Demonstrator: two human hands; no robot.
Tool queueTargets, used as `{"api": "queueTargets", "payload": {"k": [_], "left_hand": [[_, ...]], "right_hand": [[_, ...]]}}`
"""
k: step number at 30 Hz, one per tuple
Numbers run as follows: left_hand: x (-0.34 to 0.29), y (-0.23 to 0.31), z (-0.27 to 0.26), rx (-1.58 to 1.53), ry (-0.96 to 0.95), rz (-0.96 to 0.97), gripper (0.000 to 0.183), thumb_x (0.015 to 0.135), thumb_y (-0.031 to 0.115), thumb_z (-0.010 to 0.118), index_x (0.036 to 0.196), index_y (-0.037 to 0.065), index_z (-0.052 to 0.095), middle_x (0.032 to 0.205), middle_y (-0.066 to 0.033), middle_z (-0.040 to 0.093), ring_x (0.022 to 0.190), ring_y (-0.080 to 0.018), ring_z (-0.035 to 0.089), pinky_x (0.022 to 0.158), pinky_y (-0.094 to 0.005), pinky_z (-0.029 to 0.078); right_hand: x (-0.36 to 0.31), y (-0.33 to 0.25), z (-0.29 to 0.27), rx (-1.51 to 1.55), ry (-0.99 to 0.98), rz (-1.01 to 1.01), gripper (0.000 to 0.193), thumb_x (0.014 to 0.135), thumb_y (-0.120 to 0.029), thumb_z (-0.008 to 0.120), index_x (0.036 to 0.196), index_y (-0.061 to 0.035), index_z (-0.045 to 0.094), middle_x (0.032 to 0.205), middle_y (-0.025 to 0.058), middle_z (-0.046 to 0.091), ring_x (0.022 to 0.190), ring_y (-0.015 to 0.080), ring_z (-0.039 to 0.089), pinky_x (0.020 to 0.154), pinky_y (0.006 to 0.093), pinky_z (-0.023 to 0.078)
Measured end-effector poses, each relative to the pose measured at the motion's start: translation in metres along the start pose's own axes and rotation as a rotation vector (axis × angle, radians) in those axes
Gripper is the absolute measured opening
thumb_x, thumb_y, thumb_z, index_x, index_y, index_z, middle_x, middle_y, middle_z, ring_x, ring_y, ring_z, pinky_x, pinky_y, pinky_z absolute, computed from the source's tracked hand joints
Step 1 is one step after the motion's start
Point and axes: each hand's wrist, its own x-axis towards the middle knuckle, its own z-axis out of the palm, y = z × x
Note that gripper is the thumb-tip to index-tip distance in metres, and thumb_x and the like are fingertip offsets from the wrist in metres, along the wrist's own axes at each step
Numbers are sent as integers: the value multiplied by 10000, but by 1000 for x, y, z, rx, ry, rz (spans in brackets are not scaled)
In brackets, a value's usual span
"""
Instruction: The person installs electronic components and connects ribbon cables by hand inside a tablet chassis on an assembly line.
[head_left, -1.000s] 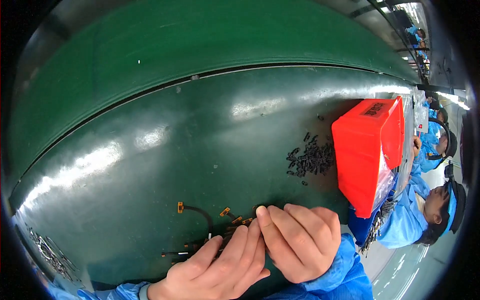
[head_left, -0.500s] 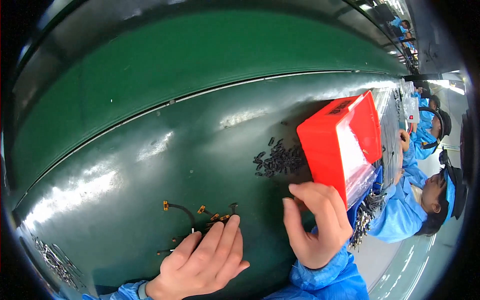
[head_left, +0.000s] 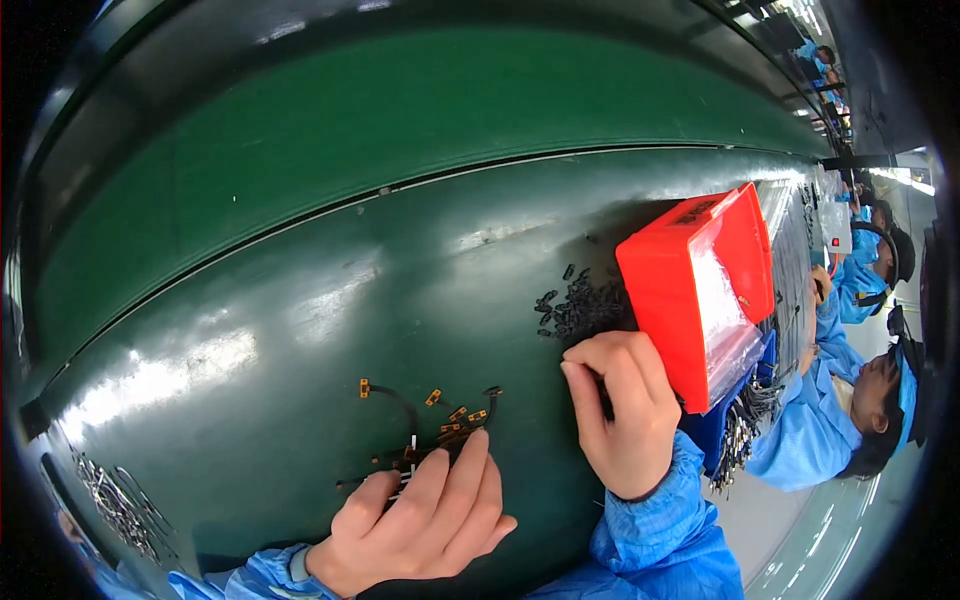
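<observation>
My left hand lies palm down, fingers stretched out and slightly apart, over a small bunch of short black cables with orange connector ends. The fingertips rest on the bunch and hide part of it. To its right, my right hand is raised, with thumb and index finger brought together in a pinch. Anything between those fingertips is hidden or too small to make out. Just beyond the right fingertips is a loose pile of small black parts.
A red bin with clear plastic in it stands right of the pile. Beside it a blue tray holds many metal-tipped cables. More thin cables lie at the table's left edge. Co-workers in blue sit at the right.
My right thumb and index finger have closed together, and the hand is nearer the black parts. The left hand stays on the cables. The whole view has shifted slightly.
</observation>
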Motion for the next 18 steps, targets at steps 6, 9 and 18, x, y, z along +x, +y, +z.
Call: {"api": "queueTargets", "payload": {"k": [6,9,18], "left_hand": [[7,-4,2,-4,-55,-2,435,970,501,412,949,172,695,1107,9,712,1012,-166,569,808,-322,392],[3,-1,4,5,14,9,455,971,525,390,925,182,686,1108,8,712,1008,-165,578,806,-324,390],[1,0,6,15,32,-38,482,975,540,364,917,184,684,1093,5,715,956,-156,587,793,-315,380]], "right_hand": [[-1,-1,2,16,-54,-183,260,711,77,709,951,-1,649,930,128,611,812,297,611,705,377,515],[-3,0,5,118,-83,-352,281,688,6,700,967,-12,668,961,107,625,834,272,622,697,366,516],[11,-3,21,66,-123,-464,281,700,-46,686,979,-20,667,961,89,620,830,266,608,716,356,501]]}}
